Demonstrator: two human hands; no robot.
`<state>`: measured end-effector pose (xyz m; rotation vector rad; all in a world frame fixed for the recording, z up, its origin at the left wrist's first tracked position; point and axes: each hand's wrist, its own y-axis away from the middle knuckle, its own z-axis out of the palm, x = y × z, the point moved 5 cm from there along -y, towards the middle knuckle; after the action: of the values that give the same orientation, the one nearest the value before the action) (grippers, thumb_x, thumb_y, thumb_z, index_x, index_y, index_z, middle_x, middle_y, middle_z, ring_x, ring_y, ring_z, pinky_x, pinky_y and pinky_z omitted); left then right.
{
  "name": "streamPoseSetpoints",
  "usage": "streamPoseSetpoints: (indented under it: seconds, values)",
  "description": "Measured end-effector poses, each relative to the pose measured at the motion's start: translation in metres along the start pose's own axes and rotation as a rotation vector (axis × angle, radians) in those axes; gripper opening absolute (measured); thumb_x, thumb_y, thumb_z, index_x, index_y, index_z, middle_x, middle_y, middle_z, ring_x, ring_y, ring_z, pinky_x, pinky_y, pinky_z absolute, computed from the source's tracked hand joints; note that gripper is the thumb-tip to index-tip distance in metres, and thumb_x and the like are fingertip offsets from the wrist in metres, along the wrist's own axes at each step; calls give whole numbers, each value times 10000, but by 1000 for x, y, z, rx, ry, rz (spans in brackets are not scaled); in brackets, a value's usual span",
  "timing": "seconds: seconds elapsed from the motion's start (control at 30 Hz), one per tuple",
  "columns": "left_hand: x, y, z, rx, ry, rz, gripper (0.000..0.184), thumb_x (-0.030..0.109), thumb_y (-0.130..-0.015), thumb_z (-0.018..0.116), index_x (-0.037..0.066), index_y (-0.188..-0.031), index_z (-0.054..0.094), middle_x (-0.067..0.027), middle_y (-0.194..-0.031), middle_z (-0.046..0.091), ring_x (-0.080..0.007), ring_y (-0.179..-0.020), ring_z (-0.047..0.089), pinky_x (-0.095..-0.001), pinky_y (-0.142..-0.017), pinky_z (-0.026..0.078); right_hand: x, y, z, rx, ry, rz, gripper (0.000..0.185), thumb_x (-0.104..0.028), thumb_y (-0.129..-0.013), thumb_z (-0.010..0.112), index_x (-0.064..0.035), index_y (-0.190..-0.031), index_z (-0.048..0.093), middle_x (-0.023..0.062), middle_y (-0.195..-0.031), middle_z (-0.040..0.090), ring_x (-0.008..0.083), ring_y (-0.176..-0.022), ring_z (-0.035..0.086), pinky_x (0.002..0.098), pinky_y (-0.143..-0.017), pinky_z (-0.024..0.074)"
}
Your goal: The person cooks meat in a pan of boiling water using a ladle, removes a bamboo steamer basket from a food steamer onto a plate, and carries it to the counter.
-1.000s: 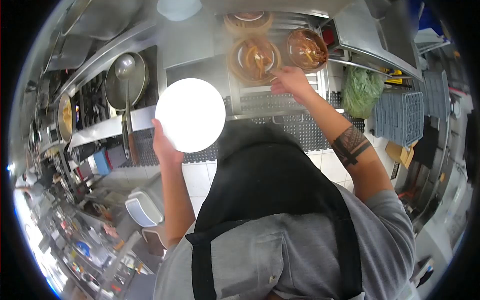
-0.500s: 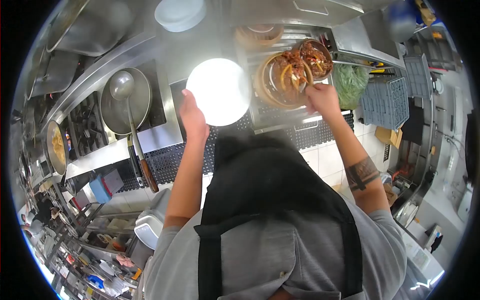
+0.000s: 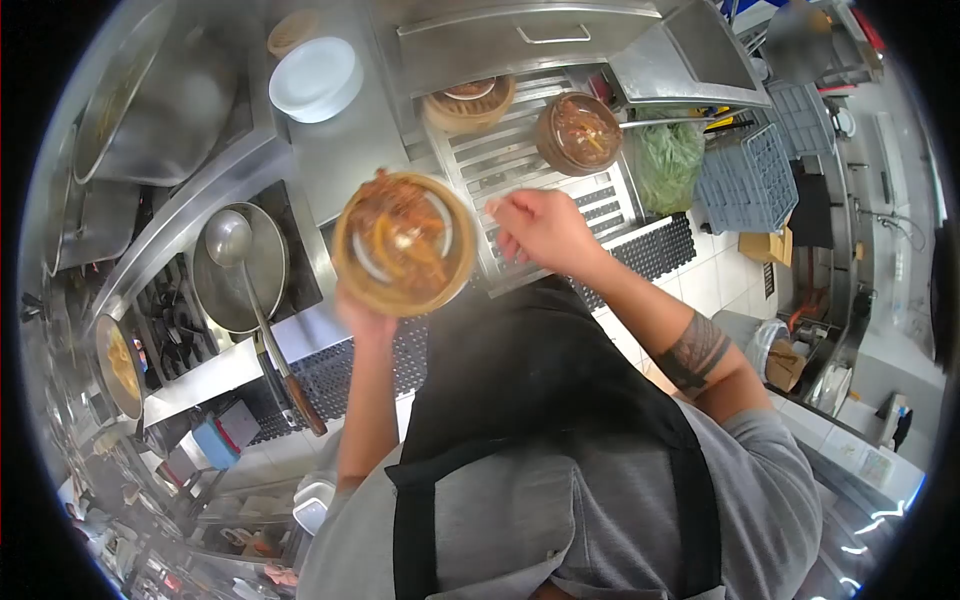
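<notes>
A round bamboo steamer (image 3: 352, 262) holding reddish-brown cooked food with orange strips (image 3: 405, 232) is above my left hand (image 3: 367, 318). That hand grips the white plate underneath, now almost wholly hidden by the steamer. To the right of the steamer, apart from it, my right hand (image 3: 540, 232) hovers with loosely curled fingers and holds nothing I can see. Beyond it, a brown pot (image 3: 551, 140) of similar food stands on the slatted metal rack (image 3: 480, 165), its long handle pointing right. Another bamboo steamer (image 3: 440, 115) sits at the back of the rack.
Stacked white plates (image 3: 315, 80) stand on the steel counter (image 3: 345, 165). At left, a wok (image 3: 215, 290) with a ladle (image 3: 230, 240) in it sits on the stove. A green bag (image 3: 670, 165) and grey crates (image 3: 745, 180) are at right.
The steamer of food has moved left from the rack onto the plate in my left hand. My right hand has let go of it and shifted left. The view has turned slightly.
</notes>
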<state>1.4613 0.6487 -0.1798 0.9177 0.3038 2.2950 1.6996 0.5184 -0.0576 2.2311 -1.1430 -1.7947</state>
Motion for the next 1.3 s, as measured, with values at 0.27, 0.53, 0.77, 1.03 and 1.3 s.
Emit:
streamPoseSetpoints:
  seconds: [0.27, 0.53, 0.77, 1.03, 1.3]
  values:
    - [73, 52, -55, 110, -325, 235, 538, 370, -1045, 297, 62, -1474, 397, -141, -1431, 482, -334, -1299, 509, -510, -1059, 479, 31, -151, -18, 148, 765, -230, 396, -124, -841, 569, -52, -1224, 640, 236, -968, 704, 430, -906, 672, 499, -824, 548]
    - [79, 74, -70, 79, -194, 195, 535, 379, -1059, 292, 61, -1478, 389, -148, -1463, 465, -326, -1313, 508, -487, -1075, 473, 54, -107, -47, 126, 726, -270, 399, -130, -823, 598, -62, -1211, 661, 237, -1075, 689, 412, -1002, 655, 461, -925, 517]
    - [64, 57, -52, 103, -137, 128, 519, 395, -1060, 323, 64, -1441, 444, -142, -1412, 510, -313, -1278, 531, -476, -1058, 480, 105, -53, -62, 129, -109, 293, 308, -153, -882, 603, 56, -1097, 670, 208, -935, 713, 295, -811, 722, 411, -711, 604]
    - [47, 38, -31, -1, -82, 62, 472, 311, -1057, 327, 48, -1430, 446, -141, -1405, 514, -301, -1264, 544, -452, -1055, 489, 74, -103, -58, 232, 39, 125, 273, -126, -893, 569, 119, -985, 645, 193, -880, 701, 288, -676, 735, 370, -567, 604]
    - [42, 37, -37, 157, -118, 35, 476, 306, -1057, 318, 30, -1425, 441, -149, -1377, 541, -307, -1247, 561, -450, -1040, 502, 67, -124, -58, 275, -137, 175, 238, -39, -895, 499, 163, -949, 613, 250, -845, 690, 326, -677, 740, 390, -534, 628]
